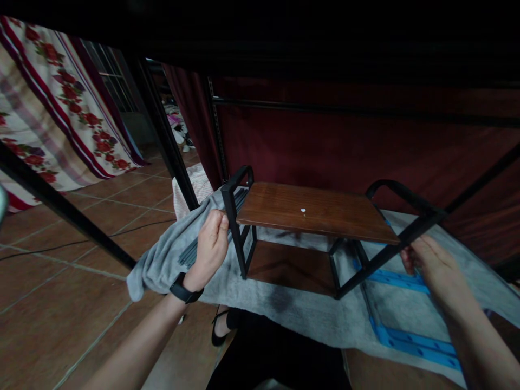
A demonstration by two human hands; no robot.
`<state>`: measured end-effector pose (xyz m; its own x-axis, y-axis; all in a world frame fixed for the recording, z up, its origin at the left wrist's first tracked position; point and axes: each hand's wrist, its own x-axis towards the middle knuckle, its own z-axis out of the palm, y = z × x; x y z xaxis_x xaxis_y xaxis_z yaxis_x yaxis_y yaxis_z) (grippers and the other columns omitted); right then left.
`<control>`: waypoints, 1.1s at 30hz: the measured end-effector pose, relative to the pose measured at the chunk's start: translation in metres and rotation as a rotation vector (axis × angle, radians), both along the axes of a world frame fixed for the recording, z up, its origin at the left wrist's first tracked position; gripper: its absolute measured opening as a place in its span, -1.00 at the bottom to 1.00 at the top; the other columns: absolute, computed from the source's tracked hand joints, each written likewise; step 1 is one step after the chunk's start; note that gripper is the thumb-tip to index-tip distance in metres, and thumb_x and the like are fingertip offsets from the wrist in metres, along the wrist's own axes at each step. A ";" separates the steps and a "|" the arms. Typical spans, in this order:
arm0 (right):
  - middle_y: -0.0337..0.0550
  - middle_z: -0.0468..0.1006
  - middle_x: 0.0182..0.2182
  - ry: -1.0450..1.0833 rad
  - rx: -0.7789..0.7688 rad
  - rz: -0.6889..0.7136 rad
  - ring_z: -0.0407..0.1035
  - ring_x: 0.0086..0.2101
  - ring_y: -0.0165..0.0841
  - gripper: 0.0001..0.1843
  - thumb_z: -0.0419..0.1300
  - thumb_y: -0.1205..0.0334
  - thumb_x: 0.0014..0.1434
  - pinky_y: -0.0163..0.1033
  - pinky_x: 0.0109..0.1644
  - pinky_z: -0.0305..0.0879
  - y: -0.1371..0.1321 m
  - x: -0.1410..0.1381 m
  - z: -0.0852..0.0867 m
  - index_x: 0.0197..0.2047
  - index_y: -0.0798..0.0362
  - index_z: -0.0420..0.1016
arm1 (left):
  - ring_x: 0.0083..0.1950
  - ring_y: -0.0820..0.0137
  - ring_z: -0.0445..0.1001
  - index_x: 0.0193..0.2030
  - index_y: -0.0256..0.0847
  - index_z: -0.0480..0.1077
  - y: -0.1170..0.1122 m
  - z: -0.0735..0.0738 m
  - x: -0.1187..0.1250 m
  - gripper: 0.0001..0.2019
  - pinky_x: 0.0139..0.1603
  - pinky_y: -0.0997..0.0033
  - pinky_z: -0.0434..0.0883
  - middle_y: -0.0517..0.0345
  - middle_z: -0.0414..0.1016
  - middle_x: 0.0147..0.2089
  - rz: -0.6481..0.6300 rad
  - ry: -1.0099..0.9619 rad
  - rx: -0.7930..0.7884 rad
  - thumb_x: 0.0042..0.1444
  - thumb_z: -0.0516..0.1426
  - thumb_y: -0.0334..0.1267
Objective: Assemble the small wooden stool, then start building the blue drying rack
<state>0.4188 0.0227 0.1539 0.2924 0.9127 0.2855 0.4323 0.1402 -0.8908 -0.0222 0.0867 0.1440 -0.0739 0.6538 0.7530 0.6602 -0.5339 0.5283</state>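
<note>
A small two-tier shelf (312, 210) with brown wood-look boards and a black metal frame stands in front of me. Its lower board (290, 265) shows beneath the upper one, on which lies a tiny white piece (303, 210). My left hand (213, 238), with a black watch on the wrist, is closed at the frame's left upright. On the other side, my right hand (433, 265) has its fingers curled at the right upright, just under the upper board's corner. The fingertips of both hands are partly hidden.
A grey cloth (309, 317) lies under the shelf. Grey rods (189, 254) rest on it at left, and a blue frame (418, 344) lies at right. Black metal posts (166, 135) and a dark overhead surface enclose the spot. A dark red curtain (325, 141) hangs behind.
</note>
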 end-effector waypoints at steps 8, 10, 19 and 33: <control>-0.29 0.42 -0.46 -0.085 0.118 -0.086 0.33 -0.46 -0.38 -0.62 0.07 -0.18 0.29 -0.25 -0.35 0.27 -0.005 -0.006 -0.007 -0.28 -0.03 0.34 | -0.33 0.32 0.35 -0.08 -0.09 0.34 -0.006 -0.003 0.003 -0.78 -0.30 0.30 0.35 0.14 0.36 -0.31 -0.044 -0.143 -0.063 0.35 -0.02 -0.06; -0.27 0.43 -0.48 -0.170 0.113 -0.117 0.35 -0.46 -0.36 -0.60 0.02 -0.19 0.32 -0.23 -0.32 0.27 -0.006 -0.006 -0.007 -0.29 -0.03 0.32 | -0.35 0.36 0.34 -0.09 -0.12 0.34 -0.005 -0.002 0.004 -0.76 -0.30 0.34 0.34 0.17 0.36 -0.31 -0.053 -0.170 -0.053 0.34 0.00 -0.03; -0.25 0.43 -0.49 -0.211 0.055 -0.084 0.36 -0.47 -0.35 -0.55 -0.03 -0.25 0.31 -0.24 -0.36 0.31 -0.005 -0.007 -0.001 -0.32 -0.03 0.30 | -0.39 0.40 0.28 -0.27 -0.15 0.31 0.001 0.000 0.004 -0.64 -0.34 0.40 0.25 0.23 0.29 -0.39 -0.021 -0.210 -0.033 0.31 0.02 0.10; -0.25 0.43 -0.50 -0.147 0.095 -0.114 0.37 -0.47 -0.33 -0.52 0.00 -0.32 0.26 -0.20 -0.37 0.36 -0.004 -0.011 0.004 -0.35 -0.06 0.30 | -0.38 0.37 0.32 -0.19 -0.11 0.35 0.005 -0.002 -0.003 -0.77 -0.35 0.34 0.26 0.23 0.34 -0.39 -0.120 -0.241 -0.078 0.32 0.05 -0.01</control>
<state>0.4077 0.0186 0.1578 0.3407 0.8433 0.4157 0.5747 0.1632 -0.8020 -0.0249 0.0912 0.1422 -0.1630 0.7241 0.6701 0.4447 -0.5524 0.7050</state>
